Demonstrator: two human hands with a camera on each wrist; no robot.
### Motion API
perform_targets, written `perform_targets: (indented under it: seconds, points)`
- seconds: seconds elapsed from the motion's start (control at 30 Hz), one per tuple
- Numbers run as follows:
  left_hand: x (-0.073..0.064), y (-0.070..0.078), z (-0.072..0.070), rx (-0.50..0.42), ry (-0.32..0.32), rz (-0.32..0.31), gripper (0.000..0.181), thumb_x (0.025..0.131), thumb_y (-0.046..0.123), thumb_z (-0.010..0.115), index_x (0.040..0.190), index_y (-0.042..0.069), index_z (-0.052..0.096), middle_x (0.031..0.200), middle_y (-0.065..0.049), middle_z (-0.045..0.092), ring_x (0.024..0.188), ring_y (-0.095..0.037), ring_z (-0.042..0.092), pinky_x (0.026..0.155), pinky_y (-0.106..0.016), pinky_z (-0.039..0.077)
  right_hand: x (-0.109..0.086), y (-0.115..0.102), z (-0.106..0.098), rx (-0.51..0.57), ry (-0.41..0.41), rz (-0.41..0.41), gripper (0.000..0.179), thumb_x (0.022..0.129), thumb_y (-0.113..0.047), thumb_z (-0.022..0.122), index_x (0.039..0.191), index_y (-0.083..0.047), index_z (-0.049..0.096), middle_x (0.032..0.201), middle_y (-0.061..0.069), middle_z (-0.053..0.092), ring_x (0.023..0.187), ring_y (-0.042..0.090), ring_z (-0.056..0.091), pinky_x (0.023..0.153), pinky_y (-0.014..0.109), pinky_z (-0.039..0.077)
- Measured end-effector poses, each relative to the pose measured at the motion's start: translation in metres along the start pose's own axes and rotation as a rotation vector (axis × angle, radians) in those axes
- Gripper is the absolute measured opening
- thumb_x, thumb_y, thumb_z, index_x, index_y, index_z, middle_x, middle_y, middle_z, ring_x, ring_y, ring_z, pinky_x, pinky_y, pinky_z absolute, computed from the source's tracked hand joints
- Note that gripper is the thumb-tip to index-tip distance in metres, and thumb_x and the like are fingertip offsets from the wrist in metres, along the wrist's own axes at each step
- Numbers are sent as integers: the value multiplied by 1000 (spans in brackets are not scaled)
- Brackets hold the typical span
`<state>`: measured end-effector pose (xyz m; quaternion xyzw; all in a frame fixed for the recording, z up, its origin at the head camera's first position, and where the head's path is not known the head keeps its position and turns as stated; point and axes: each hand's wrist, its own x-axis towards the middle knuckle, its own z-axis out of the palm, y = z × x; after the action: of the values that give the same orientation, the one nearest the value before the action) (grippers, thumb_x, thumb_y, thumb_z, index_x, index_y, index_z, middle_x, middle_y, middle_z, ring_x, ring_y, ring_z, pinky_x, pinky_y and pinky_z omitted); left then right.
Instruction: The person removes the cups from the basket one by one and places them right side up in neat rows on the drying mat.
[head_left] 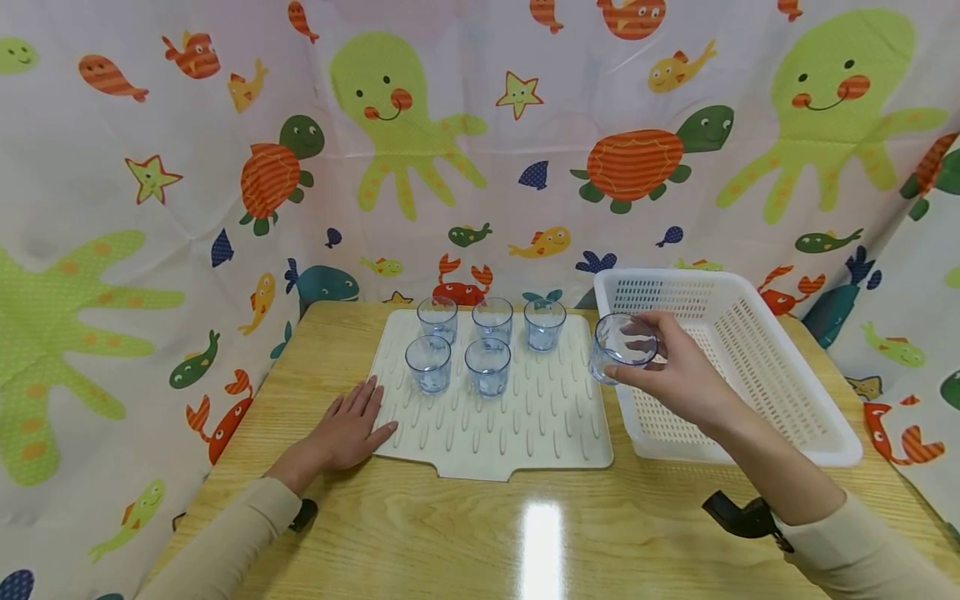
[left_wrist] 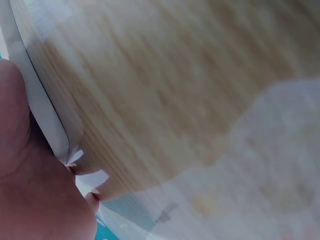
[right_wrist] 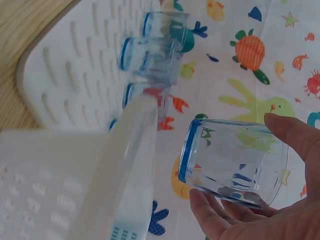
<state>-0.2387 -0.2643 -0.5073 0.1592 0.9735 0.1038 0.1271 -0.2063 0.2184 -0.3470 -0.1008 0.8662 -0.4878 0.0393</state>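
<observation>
My right hand (head_left: 671,367) holds a clear bluish drinking glass (head_left: 617,354) between thumb and fingers, over the left rim of the white basket (head_left: 798,367). In the right wrist view the glass (right_wrist: 230,162) looks empty, with the thumb on one side and fingertips on the other. Several like glasses (head_left: 488,375) stand on a cream ridged drying tray (head_left: 547,425): three in the back row, two in front at the left. Palm down, my left hand (head_left: 348,429) lies with straight fingers at the tray's left edge; the left wrist view shows only part of it (left_wrist: 40,195).
The basket has slatted walls and stands right of the tray on a wooden table (head_left: 420,533). A white curtain (head_left: 465,100) printed with sea animals hangs behind and along both sides. A dark wrist strap (head_left: 742,514) shows at the right sleeve.
</observation>
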Motion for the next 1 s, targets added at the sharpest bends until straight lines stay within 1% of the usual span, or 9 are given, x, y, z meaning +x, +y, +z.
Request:
perform_targets:
  seconds: [0.07,0.27,0.37,0.5,0.6,0.67,0.8,0.93,1.0]
  points:
    - [0,-1,2,5,1,0,86,106,56,41,163,-2,12,171,-20,3,157,-40,5,121,-65,8,1,-3,8,15,-3,-2,87,92,-25,79,155,-2,24,152,22,41,134,43,48,102,57,50]
    - [4,-7,8,9,7,2,89,105,62,39,163,-1,13,171,-19,3,157,-40,6,121,-65,8,5,-10,36,45,6,16,86,91,-22,79,154,1,26,150,23,42,131,44,50,102,56,49]
    - [4,-8,10,10,4,0,89,105,62,39,163,0,13,171,-19,3,157,-40,5,121,-65,8,7,-11,52,42,27,28,85,90,-21,80,153,2,28,150,24,43,129,43,51,103,56,48]
    - [2,-6,9,15,3,3,89,105,63,37,163,-1,13,171,-20,3,157,-40,5,121,-65,8,13,-9,70,49,79,75,84,89,-19,79,154,1,29,151,24,43,127,41,52,101,54,49]
    - [-1,-1,5,20,-3,2,91,105,65,33,163,-2,13,171,-21,3,157,-41,5,121,-65,7,19,-5,83,93,115,120,85,89,-16,78,155,1,27,152,24,41,131,41,49,104,53,47]
    - [-3,2,1,-3,-5,8,91,105,65,33,162,-2,13,170,-22,4,157,-42,4,121,-66,6,23,0,90,136,137,146,86,89,-13,78,156,0,26,153,24,40,135,41,46,106,53,45]
    - [-5,5,-4,-11,-4,12,91,105,65,34,162,-4,15,170,-25,5,156,-44,5,120,-67,6,33,13,106,213,184,173,84,88,-8,77,155,-2,27,154,21,39,138,40,42,109,54,43]
    - [-3,3,-3,20,5,7,88,106,61,35,162,-4,14,170,-23,5,156,-43,5,121,-66,7,45,26,121,238,231,183,83,86,-5,77,153,-4,30,156,19,39,142,39,38,114,53,37]
    - [-2,2,-3,17,7,9,87,106,60,35,162,-3,13,170,-23,4,156,-42,5,121,-66,8,50,33,128,245,246,197,83,85,-4,78,153,-4,31,156,19,40,143,38,37,116,52,34]
